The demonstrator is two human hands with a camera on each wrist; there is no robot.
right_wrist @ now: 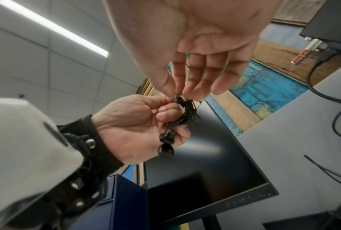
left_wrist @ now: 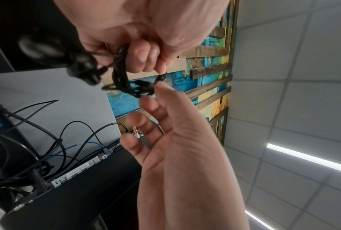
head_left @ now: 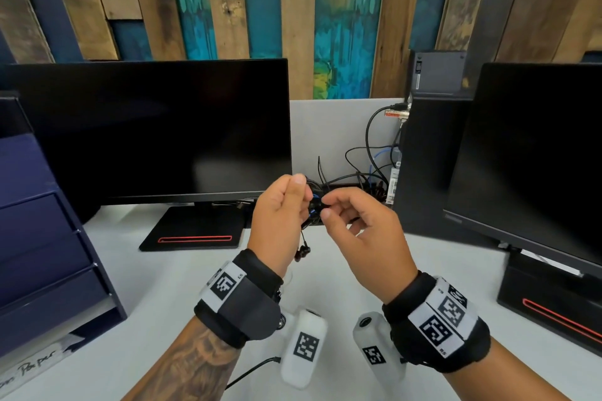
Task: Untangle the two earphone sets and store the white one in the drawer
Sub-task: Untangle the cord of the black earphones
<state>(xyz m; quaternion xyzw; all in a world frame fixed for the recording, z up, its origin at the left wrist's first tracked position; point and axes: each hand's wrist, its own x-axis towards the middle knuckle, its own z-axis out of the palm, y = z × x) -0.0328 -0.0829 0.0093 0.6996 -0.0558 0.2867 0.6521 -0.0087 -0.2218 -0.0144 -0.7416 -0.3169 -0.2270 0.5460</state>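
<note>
I hold a tangled bundle of black earphones point(head_left: 313, 205) in the air above the desk, between both hands. My left hand point(head_left: 303, 195) has its fingers curled round the bundle point(left_wrist: 124, 77). Two black earbuds point(head_left: 303, 251) dangle below that palm. My right hand point(head_left: 325, 206) pinches the bundle's end point(right_wrist: 182, 101) between thumb and forefinger, its other fingers loosely spread. In the right wrist view the earbuds point(right_wrist: 165, 144) hang against the left palm. No white earphone set shows in any view. The navy drawer unit point(head_left: 42, 238) stands at the left with its drawers closed.
A dark monitor point(head_left: 156, 130) stands behind the hands and a second one point(head_left: 534, 156) at the right, each on a black base with a red stripe. Loose cables point(head_left: 368, 169) and a black computer case point(head_left: 426, 153) fill the gap between them. The white desk point(head_left: 169, 296) lies below.
</note>
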